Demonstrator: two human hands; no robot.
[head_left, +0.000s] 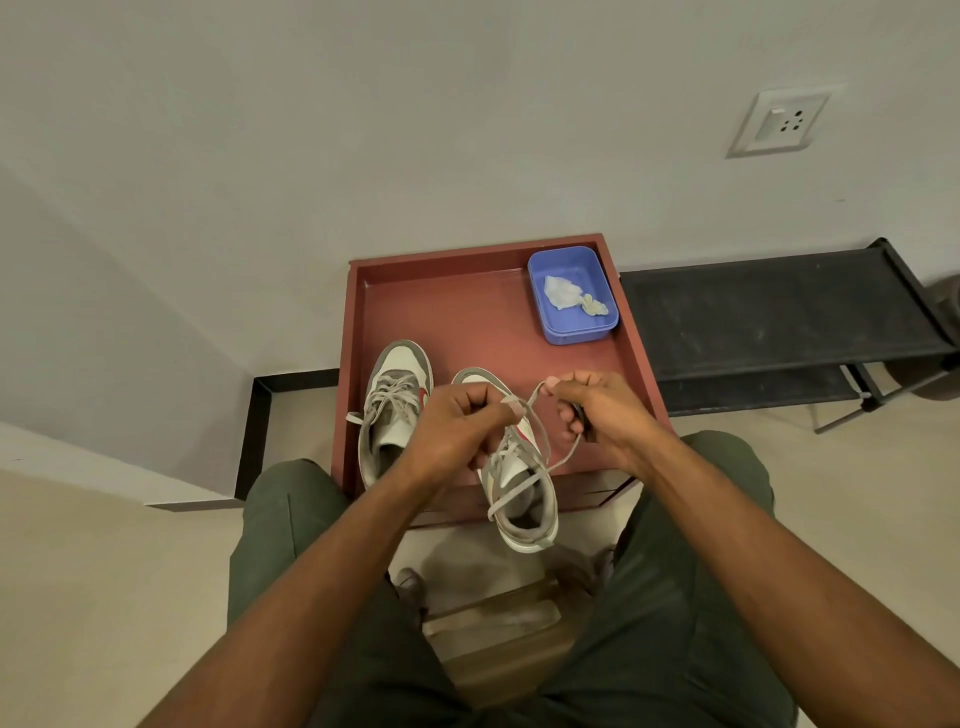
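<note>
Pinching the shoelace (534, 394) from both sides, the left grip (457, 423) and the right grip (597, 410) were closed on it, just above the nearer shoe (519, 499). This shoe lay at the front edge of the red worktop (467, 312), heel toward the person, long axis pointing away. The lace ran sideways between them; the left grip was nearer the tongue. Both wrists bent downward.

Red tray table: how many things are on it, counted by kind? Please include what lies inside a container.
Sneakers: 2
Blue tub: 1
White crumpled tissue, in the tub: 1
Total: 4
</note>
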